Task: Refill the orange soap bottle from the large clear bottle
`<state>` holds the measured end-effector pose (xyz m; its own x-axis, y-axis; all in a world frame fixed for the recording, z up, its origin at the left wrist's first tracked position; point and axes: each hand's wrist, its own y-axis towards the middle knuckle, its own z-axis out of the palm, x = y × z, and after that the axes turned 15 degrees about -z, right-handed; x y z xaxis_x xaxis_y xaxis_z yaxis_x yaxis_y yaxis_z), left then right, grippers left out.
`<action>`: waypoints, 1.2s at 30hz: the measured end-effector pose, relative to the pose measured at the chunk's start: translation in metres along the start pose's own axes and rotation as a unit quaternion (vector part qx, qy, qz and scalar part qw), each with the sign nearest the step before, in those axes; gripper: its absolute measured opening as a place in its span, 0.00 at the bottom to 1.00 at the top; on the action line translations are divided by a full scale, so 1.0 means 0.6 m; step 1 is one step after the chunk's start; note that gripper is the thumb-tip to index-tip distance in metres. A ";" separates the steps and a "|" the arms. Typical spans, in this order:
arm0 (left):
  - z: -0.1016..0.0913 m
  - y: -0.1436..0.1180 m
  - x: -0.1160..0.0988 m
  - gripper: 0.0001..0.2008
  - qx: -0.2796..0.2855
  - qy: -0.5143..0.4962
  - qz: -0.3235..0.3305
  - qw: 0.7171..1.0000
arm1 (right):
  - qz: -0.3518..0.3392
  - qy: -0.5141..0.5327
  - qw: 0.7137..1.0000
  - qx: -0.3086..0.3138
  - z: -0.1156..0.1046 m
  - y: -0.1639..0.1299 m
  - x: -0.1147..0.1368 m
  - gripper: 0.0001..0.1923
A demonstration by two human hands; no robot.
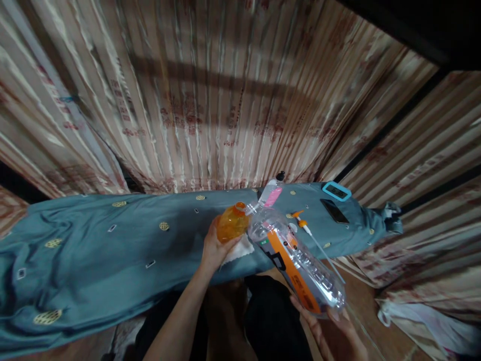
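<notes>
Left hand grips the orange bottle, upright on the tabletop. Right hand cradles the base of the clear bottle, fingers closed underneath. Its long axis tilts up-left, mouth touching the orange bottle's opening.

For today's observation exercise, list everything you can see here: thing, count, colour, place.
Orange bottle: one, amber, on the cloth, held by the left hand.
Clear bottle: one, clear with an orange label, tilted, mouth at the orange bottle.
Spray bottle: one, clear with a pink label, far edge.
Phone: one, black, right end.
Blue case: one, behind the phone.
Tissue: one, white, under the orange bottle.
Cloth: one, teal, over the table.
Curtains: striped beige, behind.
Left hand: on the orange bottle.
Right hand: under the clear bottle's base.
</notes>
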<state>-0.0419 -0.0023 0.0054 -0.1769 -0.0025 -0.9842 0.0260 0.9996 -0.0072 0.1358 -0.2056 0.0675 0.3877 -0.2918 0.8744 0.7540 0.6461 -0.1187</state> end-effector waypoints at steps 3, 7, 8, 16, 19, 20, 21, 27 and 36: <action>0.000 0.002 -0.003 0.34 0.005 -0.008 -0.003 1.000 | -0.008 -0.018 1.000 0.010 -0.001 -0.007 -0.001 0.28; -0.002 0.006 -0.003 0.37 0.001 -0.006 -0.018 1.000 | -0.022 -0.042 0.999 0.024 0.001 -0.010 0.001 0.36; -0.002 0.007 -0.003 0.38 -0.004 -0.005 -0.020 1.000 | -0.026 -0.046 0.998 0.028 0.003 -0.011 0.002 0.36; -0.003 0.013 -0.003 0.38 -0.017 0.003 -0.024 1.000 | -0.055 -0.084 0.994 0.042 0.010 -0.022 0.007 0.39; -0.005 0.015 -0.001 0.35 -0.014 -0.005 -0.020 1.000 | -0.065 -0.088 0.993 0.042 0.015 -0.028 0.012 0.46; -0.006 0.016 0.000 0.35 -0.015 -0.006 -0.018 1.000 | -0.068 -0.090 0.993 0.040 0.016 -0.030 0.013 0.47; -0.006 0.017 0.001 0.35 -0.017 -0.008 -0.016 1.000 | -0.070 -0.087 0.993 0.039 0.017 -0.032 0.014 0.48; -0.003 0.024 0.017 0.35 -0.009 -0.027 -0.014 0.999 | -0.071 -0.061 0.994 0.062 0.010 -0.038 0.013 0.38; 0.000 0.026 0.022 0.35 -0.012 -0.049 -0.012 0.999 | -0.083 -0.080 0.992 0.054 0.012 -0.041 0.014 0.38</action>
<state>-0.0441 0.0134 -0.0074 -0.0807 -0.0286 -0.9963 -0.0008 0.9996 -0.0286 0.1165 -0.2189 0.0810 0.1674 -0.2894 0.9424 0.7351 0.6736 0.0762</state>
